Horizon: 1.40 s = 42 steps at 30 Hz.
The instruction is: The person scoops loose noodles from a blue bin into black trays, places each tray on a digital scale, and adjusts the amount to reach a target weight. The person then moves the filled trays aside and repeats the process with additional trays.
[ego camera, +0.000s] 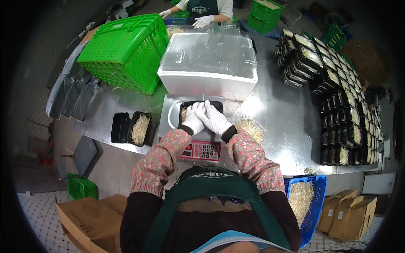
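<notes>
My left hand (193, 120) and my right hand (215, 120), both in white gloves, meet over a black plastic tray (219, 104) and press down into it. Their fingers hide most of the contents; a few pale sprouts show at the tray's left end. Under the tray is a weighing scale (169, 118) with a red keypad panel (205, 151) towards me. To the left, an open black clamshell container (120, 128) has bean sprouts (140, 129) in one half. A loose pile of sprouts (252, 131) lies on the metal table (281, 132), near my right forearm.
Beyond the scale stands a white foam box (205, 83) topped with clear plastic sheets; a green crate (126, 50) leans beside it. Stacked filled containers (351, 117) line the right side. A blue basket (320, 193) of sprouts is low right. Opposite, a co-worker's gloved hand (203, 21) shows.
</notes>
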Each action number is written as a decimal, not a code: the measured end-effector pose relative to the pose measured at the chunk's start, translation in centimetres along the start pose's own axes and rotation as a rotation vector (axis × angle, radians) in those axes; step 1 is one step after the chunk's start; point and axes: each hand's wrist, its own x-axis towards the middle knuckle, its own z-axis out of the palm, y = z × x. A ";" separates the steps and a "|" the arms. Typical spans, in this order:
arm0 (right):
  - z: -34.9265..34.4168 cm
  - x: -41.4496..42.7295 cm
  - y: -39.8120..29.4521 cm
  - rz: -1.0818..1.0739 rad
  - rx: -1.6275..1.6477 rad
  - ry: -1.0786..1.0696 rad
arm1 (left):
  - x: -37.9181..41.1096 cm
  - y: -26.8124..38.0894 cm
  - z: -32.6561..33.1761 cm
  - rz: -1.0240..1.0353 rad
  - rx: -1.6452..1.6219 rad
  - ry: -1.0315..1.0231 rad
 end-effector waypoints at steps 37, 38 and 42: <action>-12.1 -1.7 -5.9 -0.075 0.807 0.221 | -5.3 0.6 -17.8 -0.174 -1.521 0.473; -11.5 -2.3 -5.9 -0.028 0.770 0.219 | -5.8 2.1 -17.5 -0.246 -1.549 0.422; -8.6 -3.4 -3.3 0.067 0.859 0.370 | -7.4 3.6 -12.3 -0.200 -1.723 0.428</action>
